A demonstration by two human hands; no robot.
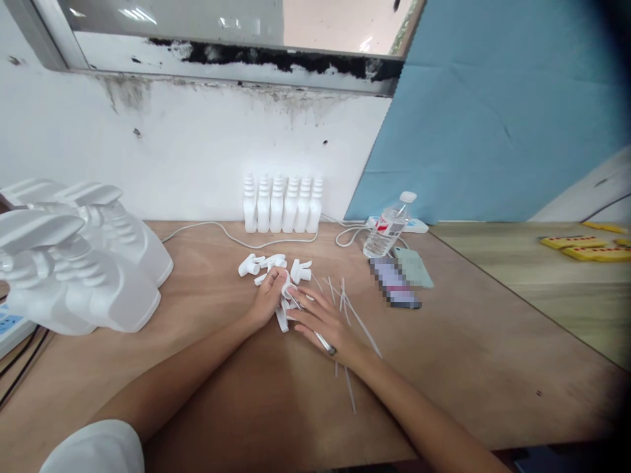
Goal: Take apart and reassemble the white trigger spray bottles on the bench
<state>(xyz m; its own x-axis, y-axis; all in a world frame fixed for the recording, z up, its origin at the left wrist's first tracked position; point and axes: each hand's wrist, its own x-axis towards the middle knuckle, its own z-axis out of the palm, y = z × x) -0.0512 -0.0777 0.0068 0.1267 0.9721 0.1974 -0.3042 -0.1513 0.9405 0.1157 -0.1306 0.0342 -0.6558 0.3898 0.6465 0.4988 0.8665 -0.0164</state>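
Note:
My left hand (pixel 266 301) is closed around a white spray trigger head (pixel 286 286), its round opening turned toward my right hand. My right hand (pixel 323 320) is closed on a slim silver tool (pixel 323 341) that runs under the fingers; its tip is at the white part, and its exact kind is unclear. Just below the fingers, a white piece (pixel 282 320) points downward, partly covered. Beyond my hands lie several more white trigger heads, including one at the left (pixel 250 265) and one at the right (pixel 301 270). Thin white tubes (pixel 362 320) lie crossed beside my right hand.
White bottles (pixel 277 207) stand in a row by the wall, with a cable (pixel 221 226) before them. At left are large white moulded containers (pixel 123 269). A water bottle (pixel 387 230), a phone (pixel 394 284) and a pale green flat object (pixel 415 267) sit right on the wooden table (pixel 468 355).

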